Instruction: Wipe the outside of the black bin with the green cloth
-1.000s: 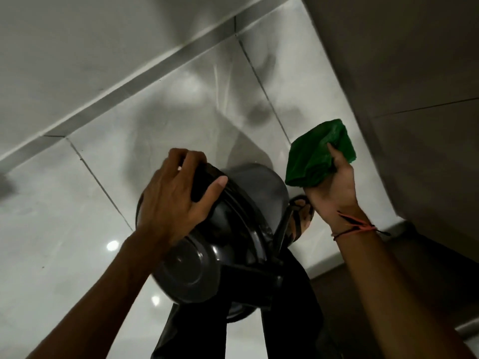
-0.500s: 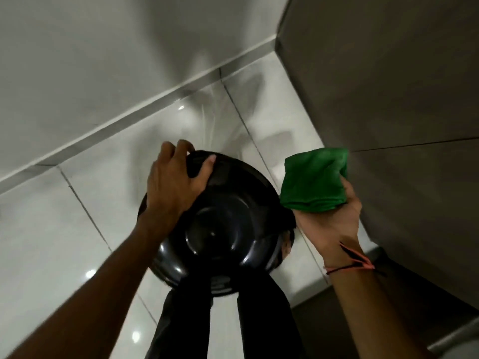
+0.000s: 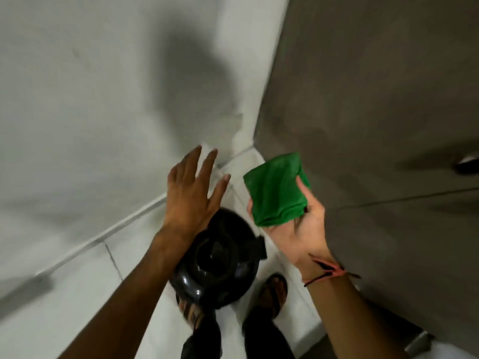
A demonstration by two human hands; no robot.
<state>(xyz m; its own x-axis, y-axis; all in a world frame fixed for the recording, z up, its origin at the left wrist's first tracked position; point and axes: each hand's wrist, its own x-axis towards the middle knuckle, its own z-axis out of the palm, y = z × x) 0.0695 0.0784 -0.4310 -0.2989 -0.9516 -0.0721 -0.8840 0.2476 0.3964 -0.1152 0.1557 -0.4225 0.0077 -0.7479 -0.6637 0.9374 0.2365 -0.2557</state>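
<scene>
1. Left hand [image 3: 190, 193] is flat and empty, fingers spread wide and pointing up toward the white wall [image 3: 90, 99]. It isn't gripping anything. The heel of the palm overlaps the far rim of the bin from this angle, but I honestly can't tell if it's touching or just hovering over it.
2. The black bin [image 3: 216, 268] stands on the pale tiled floor [image 3: 85, 286], below the left wrist and well under the spread fingertips. You're looking pretty much straight down on its glossy domed lid, and there's a small black tab poking out on the side nearer the right hand.
3. Right hand [image 3: 298, 229] is palm-up with the green cloth [image 3: 276, 189] folded into a pad. The thumb presses on top of it and the fingers curl underneath, so it's pinched firmly.
4. The cloth is up off the bin, not touching it, just right of the left hand's fingertips, with a gap of floor showing between them.
5. Red and black string bracelet [image 3: 328, 273] on the right wrist.
6. Sandalled feet [image 3: 276, 294] sit right by the bin's near side, below both hands. Grey panel [image 3: 375, 99] fills the space beyond the right-hand fingers.
</scene>
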